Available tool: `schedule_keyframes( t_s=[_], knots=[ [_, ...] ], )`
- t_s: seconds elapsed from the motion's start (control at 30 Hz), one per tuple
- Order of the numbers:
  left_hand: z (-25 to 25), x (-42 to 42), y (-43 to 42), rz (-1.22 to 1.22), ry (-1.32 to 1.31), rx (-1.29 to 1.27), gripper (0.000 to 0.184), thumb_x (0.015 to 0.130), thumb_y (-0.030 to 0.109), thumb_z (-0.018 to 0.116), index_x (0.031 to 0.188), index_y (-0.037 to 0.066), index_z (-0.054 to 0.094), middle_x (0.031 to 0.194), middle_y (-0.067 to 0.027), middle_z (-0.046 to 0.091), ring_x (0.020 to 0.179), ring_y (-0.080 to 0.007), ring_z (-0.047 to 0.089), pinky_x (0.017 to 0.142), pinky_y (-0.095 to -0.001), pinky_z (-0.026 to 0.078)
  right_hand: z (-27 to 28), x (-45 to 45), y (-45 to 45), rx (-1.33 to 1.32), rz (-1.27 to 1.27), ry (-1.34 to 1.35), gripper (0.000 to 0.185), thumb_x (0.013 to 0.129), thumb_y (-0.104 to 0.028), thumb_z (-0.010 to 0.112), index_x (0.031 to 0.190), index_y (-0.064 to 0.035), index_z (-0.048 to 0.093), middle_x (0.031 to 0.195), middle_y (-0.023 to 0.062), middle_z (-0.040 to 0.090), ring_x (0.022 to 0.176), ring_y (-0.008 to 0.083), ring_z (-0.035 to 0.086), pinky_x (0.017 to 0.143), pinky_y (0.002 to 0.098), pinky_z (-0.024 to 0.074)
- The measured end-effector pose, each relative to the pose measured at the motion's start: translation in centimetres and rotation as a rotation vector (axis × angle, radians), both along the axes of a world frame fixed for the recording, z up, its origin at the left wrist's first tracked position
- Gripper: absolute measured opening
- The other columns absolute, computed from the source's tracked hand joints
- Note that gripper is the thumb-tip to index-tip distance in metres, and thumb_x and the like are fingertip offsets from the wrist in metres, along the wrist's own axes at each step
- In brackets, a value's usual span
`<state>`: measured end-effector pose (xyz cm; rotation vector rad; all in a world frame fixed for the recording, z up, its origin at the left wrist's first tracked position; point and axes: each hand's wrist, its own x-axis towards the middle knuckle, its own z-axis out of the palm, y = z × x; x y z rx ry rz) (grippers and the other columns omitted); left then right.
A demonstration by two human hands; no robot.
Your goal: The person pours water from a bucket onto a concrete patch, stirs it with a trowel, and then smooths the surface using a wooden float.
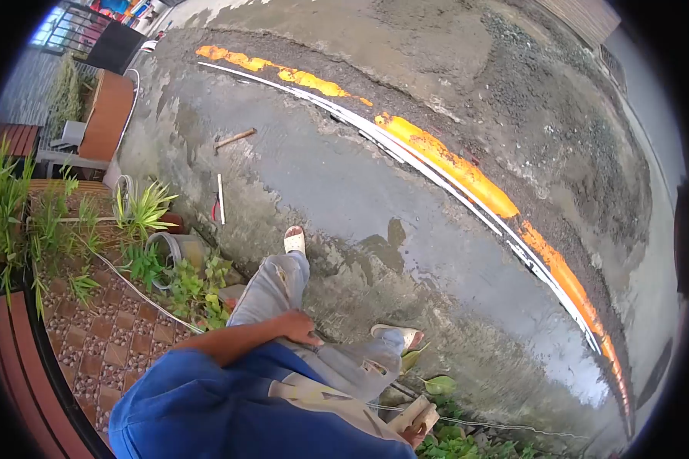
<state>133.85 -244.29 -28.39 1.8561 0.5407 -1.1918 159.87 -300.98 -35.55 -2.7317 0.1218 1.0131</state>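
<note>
My left hand (pixel 298 328) hangs over the thigh of my grey jeans (pixel 272 291), fingers loosely curled, with no object visible in it. Low in the view, my right hand (pixel 416 435) is closed on a pale block-like piece (pixel 412 414), which looks like wood; part of the grip is hidden by my shirt. Ahead of my feet, a hammer (pixel 236 139) lies on the wet concrete. Close by are a short white strip (pixel 221 199) and a red-handled tool (pixel 214 212), perhaps pliers.
Long white strips (pixel 436 180) run beside a soil-stained orange band (pixel 452 164) along a trench. Rough grey ground (pixel 559 130) lies beyond. Plants (pixel 142 210), a bucket (pixel 177 251) and a tiled bed (pixel 103 344) stand left. A thin cable (pixel 497 426) crosses at lower right.
</note>
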Motion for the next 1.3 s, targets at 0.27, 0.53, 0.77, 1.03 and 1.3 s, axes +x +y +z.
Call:
schedule_keyframes(
  t_s=[0.27, 0.53, 0.77, 1.03, 1.3],
  knots=[
    [-3.9, -14.9, 15.7, 0.382, -0.325, -0.033, 0.048, 0.086, 0.05, 0.057, 0.096, 0.005, 0.071, 0.095, -0.0234, 0.068, 0.093, -0.0419, 0.065, 0.081, -0.0503, 0.051, 11.3, -8.8, 27.3, -0.189, 0.315, 0.098, 0.064, 0.073, -0.018, 0.065, 0.133, -0.0006, 0.052, 0.119, 0.0243, 0.062, 0.107, 0.0393, 0.061, 0.092, 0.0414, 0.0497],
    [-2.6, -22.9, 27.0, 0.864, -0.349, -0.324, 0.055, 0.089, 0.046, 0.052, 0.129, 0.009, 0.058, 0.132, -0.0194, 0.058, 0.12, -0.0347, 0.057, 0.101, -0.0433, 0.043, 13.7, -7.4, 59.2, -0.102, 0.635, 0.08, 0.064, 0.072, -0.02, 0.067, 0.131, 0.0005, 0.054, 0.114, 0.0248, 0.065, 0.104, 0.0396, 0.063, 0.09, 0.0408, 0.051],
    [-3.3, -29.7, 46.7, 1.038, -0.411, -0.277, 0.056, 0.09, 0.046, 0.051, 0.133, 0.01, 0.056, 0.136, -0.0179, 0.056, 0.123, -0.0343, 0.055, 0.102, -0.0426, 0.042, 10.6, -10.4, 89.2, -0.166, 0.885, 0.111, 0.065, 0.07, -0.023, 0.069, 0.129, 0.0014, 0.055, 0.109, 0.0252, 0.067, 0.1, 0.0399, 0.065, 0.088, 0.0403, 0.0521],
    [3.9, -32.3, 76.8, 0.906, -0.49, -0.227, 0.057, 0.091, 0.046, 0.048, 0.136, 0.011, 0.054, 0.139, -0.016, 0.054, 0.124, -0.034, 0.054, 0.104, -0.0419, 0.041, 6.1, -10.1, 126.7, 0.079, 1.248, -0.165, 0.058, 0.078, -0.024, 0.065, 0.131, -0.002, 0.055, 0.095, 0.0268, 0.069, 0.075, 0.0341, 0.071, 0.072, 0.0417, 0.0568],
    [1.5, -35.5, 95.7, 0.853, -0.426, 0.08, 0.043, 0.087, 0.036, 0.051, 0.114, 0.006, 0.067, 0.112, -0.0236, 0.067, 0.106, -0.0394, 0.064, 0.089, -0.0481, 0.051, 12.4, -19.2, 161.3, 0.652, 1.475, -0.304, 0.058, 0.079, -0.016, 0.064, 0.134, -0.0007, 0.052, 0.097, 0.0257, 0.069, 0.07, 0.0273, 0.071, 0.068, 0.0393, 0.0561]
  ],
)
